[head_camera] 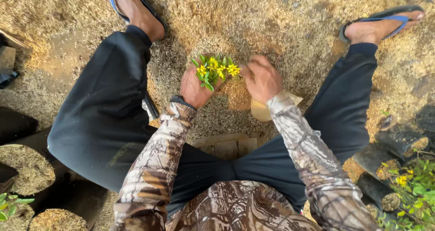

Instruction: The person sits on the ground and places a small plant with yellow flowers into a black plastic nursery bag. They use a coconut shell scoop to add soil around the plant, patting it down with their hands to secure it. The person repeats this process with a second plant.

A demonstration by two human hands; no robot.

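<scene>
Camouflage-patterned sleeves (154, 167) are reaching down toward the husk-strewn ground (253, 18). Left of the small yellow-flowered green seedling (215, 70), the left hand (194, 88) is gripping its base; right of it, the right hand (262, 79) is curling, fingers bent, beside the blooms. Squeezing too hard could snap the tender stems.

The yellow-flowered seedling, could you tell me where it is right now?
Centre of the head view, the yellow-flowered seedling is held in the left hand, beside the right hand.
</scene>
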